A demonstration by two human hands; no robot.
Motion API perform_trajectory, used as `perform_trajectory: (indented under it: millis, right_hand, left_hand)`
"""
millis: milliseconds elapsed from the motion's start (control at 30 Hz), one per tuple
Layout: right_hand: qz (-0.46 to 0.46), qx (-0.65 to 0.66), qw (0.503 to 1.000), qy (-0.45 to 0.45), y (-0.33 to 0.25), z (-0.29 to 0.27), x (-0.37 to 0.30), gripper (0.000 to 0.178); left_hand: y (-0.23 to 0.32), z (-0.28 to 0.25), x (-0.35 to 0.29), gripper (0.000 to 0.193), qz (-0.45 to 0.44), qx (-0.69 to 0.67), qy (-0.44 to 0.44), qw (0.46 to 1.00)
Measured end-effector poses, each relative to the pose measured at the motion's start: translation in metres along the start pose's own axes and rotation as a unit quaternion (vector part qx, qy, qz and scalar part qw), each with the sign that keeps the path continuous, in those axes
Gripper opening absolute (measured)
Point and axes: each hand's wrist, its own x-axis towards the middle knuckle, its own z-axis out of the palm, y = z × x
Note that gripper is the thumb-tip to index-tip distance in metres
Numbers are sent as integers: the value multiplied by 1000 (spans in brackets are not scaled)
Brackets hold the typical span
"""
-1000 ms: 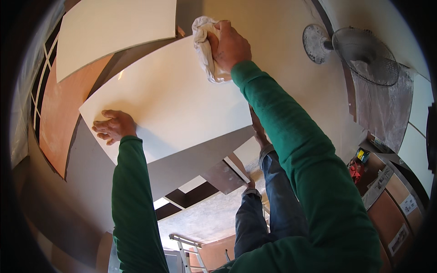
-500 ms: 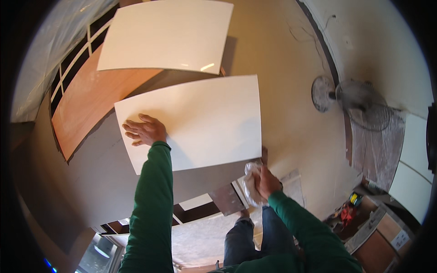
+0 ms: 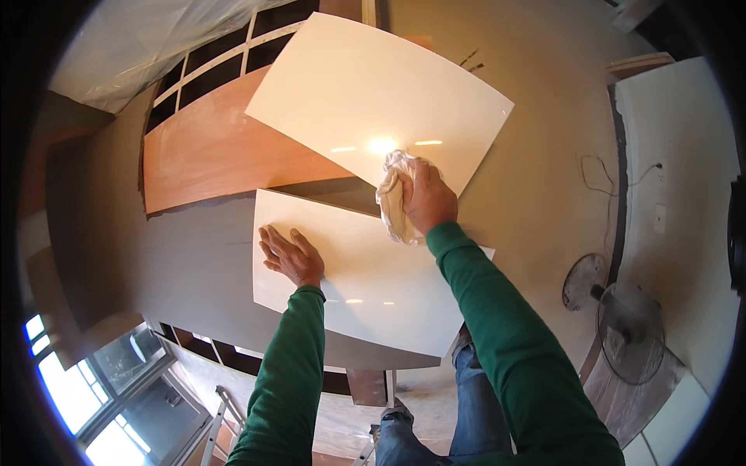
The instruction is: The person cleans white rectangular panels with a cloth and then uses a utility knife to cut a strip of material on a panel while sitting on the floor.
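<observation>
A glossy white panel lies in front of me on a grey surface. My left hand rests flat on its left part, fingers spread. My right hand is closed around a crumpled white cloth, over the panel's far edge and partly in front of a second white panel. Whether the cloth touches either panel I cannot tell. That second panel lies farther away, at an angle, with light reflections near its close edge.
An orange-brown wood sheet lies at the far left beside an open lattice frame. The grey surface extends left. A standing fan is at right, a ladder at lower left. Clear plastic sheeting hangs at the upper left.
My right hand has moved the cloth from beside the near panel's lower right corner up over its far edge. The left hand still lies flat on the panel's left part. The view has turned.
</observation>
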Motion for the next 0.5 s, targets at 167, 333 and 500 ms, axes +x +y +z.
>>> perform_trajectory:
  millis: [167,333,500]
  right_hand:
    - [17,-30,998,-49,-4,5,3,29]
    - [15,-35,997,-63,1,5,3,32]
    - [25,-67,997,-9,61,-3,26,29]
  left_hand:
    - [51,-6,42,61,70,-62,22,995]
    - [192,28,123,61,216,-145,11,965]
    - [221,60,137,65,46,-44,-6,998]
